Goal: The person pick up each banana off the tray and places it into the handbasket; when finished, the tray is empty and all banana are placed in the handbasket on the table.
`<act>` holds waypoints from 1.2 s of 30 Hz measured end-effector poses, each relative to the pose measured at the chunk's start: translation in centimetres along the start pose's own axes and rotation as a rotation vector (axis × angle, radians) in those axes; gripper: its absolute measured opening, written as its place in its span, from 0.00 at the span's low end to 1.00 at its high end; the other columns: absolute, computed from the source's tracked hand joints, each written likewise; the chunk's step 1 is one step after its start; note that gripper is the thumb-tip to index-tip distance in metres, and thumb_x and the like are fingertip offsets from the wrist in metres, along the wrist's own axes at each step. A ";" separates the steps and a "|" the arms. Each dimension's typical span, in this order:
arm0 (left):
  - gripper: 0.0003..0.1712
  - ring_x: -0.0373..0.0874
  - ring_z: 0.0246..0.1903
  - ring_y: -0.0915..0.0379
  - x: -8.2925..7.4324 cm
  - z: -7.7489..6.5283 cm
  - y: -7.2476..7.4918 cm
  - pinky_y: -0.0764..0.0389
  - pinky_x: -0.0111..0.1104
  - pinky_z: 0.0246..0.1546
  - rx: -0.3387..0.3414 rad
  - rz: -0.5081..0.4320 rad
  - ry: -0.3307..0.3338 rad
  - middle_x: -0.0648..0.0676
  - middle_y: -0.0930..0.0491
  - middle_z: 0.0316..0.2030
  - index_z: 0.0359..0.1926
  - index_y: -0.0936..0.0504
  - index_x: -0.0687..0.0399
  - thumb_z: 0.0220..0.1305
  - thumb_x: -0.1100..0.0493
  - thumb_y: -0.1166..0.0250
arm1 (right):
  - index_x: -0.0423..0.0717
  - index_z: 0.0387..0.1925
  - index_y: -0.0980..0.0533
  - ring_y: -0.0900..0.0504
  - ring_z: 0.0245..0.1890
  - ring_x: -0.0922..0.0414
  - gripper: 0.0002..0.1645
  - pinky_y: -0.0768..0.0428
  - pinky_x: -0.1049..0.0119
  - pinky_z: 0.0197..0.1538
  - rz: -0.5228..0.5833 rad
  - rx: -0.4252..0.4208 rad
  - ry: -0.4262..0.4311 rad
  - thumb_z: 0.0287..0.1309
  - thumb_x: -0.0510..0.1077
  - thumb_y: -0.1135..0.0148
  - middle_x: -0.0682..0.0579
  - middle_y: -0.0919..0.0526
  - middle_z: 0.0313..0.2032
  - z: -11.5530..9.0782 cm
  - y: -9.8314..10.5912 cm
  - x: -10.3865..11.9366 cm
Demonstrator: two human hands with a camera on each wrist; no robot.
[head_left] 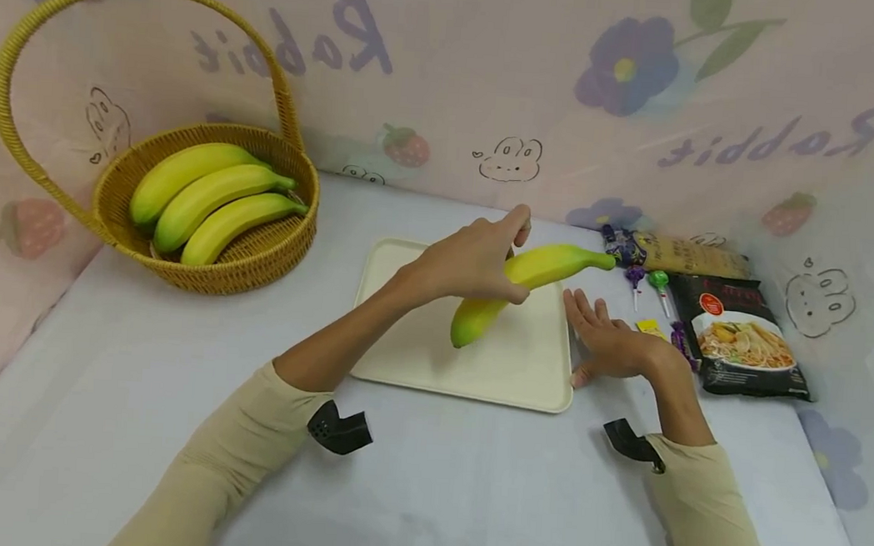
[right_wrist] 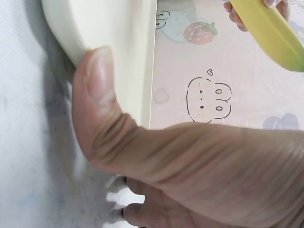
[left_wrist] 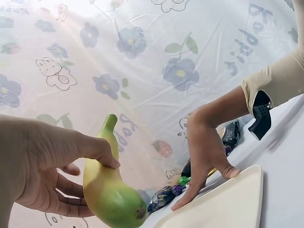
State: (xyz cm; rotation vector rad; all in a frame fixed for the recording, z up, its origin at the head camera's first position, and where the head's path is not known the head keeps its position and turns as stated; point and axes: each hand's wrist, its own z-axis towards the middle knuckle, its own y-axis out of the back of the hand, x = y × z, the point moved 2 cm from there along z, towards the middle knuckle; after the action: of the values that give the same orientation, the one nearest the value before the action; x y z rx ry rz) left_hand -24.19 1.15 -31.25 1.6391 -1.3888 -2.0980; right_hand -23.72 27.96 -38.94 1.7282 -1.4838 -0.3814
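My left hand [head_left: 476, 254] pinches a yellow banana [head_left: 550, 266] with a green tip, thumb on the near side and fingers behind it. The banana is tilted above a cream tray [head_left: 401, 371], its stem toward the right. In the left wrist view the thumb presses on the banana [left_wrist: 102, 185]. My right hand [head_left: 616, 344] lies at the tray's right edge with its fingers straight. The right wrist view has the thumb [right_wrist: 99, 90] against the tray's rim [right_wrist: 66, 33]; the other fingers are partly hidden there.
At the back left, a wicker basket [head_left: 256, 274] with a tall handle holds three bananas [head_left: 219, 197]. Right of the tray lie a noodle packet [head_left: 741, 337], a long wrapped package [head_left: 686, 255], a purple lollipop [head_left: 635, 275], a green lollipop [head_left: 659, 280] and small wrapped sweets [head_left: 651, 329]. Printed cloth hangs behind.
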 end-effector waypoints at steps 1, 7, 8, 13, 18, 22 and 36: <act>0.28 0.42 0.30 0.22 0.1 -0.1 0.3 0.23 0.29 0.30 -0.005 0.006 0.005 0.52 0.17 0.36 0.52 0.35 0.50 0.58 0.54 0.28 | 0.44 0.82 0.78 0.76 0.79 0.25 0.86 0.62 0.23 0.76 -0.008 0.000 -0.008 0.48 0.63 0.23 0.35 0.80 0.81 0.0 0.1 0.1; 0.27 0.43 0.43 0.17 0.9 -1.2 1.9 0.17 0.35 0.46 -0.039 0.004 0.029 0.53 0.14 0.49 0.58 0.25 0.51 0.59 0.55 0.29 | 0.42 0.82 0.78 0.75 0.79 0.25 0.85 0.60 0.23 0.76 -0.021 0.006 -0.018 0.48 0.62 0.24 0.33 0.79 0.81 -0.2 0.2 0.2; 0.26 0.43 0.44 0.18 1.0 -1.4 2.2 0.16 0.35 0.47 -0.052 0.002 0.029 0.53 0.14 0.49 0.59 0.24 0.51 0.59 0.56 0.29 | 0.42 0.82 0.78 0.75 0.79 0.25 0.85 0.60 0.23 0.76 -0.021 0.005 -0.017 0.48 0.62 0.24 0.33 0.79 0.81 -0.3 0.2 0.2; 0.26 0.47 0.49 0.21 1.6 -2.7 3.9 0.18 0.39 0.52 -0.117 0.030 0.039 0.54 0.17 0.52 0.60 0.21 0.52 0.61 0.57 0.28 | 0.44 0.82 0.78 0.76 0.79 0.26 0.85 0.63 0.23 0.76 0.011 -0.006 0.003 0.49 0.63 0.25 0.34 0.79 0.81 -0.5 0.3 0.0; 0.28 0.49 0.50 0.24 2.4 -4.2 6.0 0.22 0.41 0.52 -0.178 0.093 0.062 0.56 0.18 0.53 0.63 0.20 0.52 0.62 0.55 0.28 | 0.45 0.82 0.77 0.76 0.80 0.26 0.86 0.64 0.23 0.76 0.030 -0.015 0.016 0.47 0.66 0.24 0.34 0.78 0.82 -0.6 0.1 0.0; 0.26 0.51 0.44 0.21 3.2 -5.5 7.8 0.20 0.41 0.47 -0.234 0.090 0.066 0.59 0.14 0.48 0.61 0.20 0.55 0.62 0.56 0.28 | 0.43 0.82 0.77 0.74 0.80 0.26 0.86 0.61 0.24 0.76 0.001 -0.020 0.014 0.48 0.67 0.25 0.33 0.77 0.82 -0.6 0.1 0.0; 0.32 0.60 0.56 0.26 7.3 -11.5 13.8 0.24 0.56 0.58 -0.383 0.192 0.297 0.65 0.21 0.59 0.68 0.24 0.57 0.66 0.52 0.29 | 0.40 0.81 0.78 0.75 0.79 0.26 0.85 0.62 0.23 0.76 0.021 -0.013 0.031 0.50 0.62 0.25 0.31 0.79 0.81 -0.5 0.0 0.0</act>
State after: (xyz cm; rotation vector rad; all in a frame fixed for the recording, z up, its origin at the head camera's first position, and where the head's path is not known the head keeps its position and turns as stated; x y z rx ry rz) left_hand -23.23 -17.55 -26.25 1.5145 -0.9409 -1.7865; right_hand -23.36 28.21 -38.61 1.6995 -1.4733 -0.3505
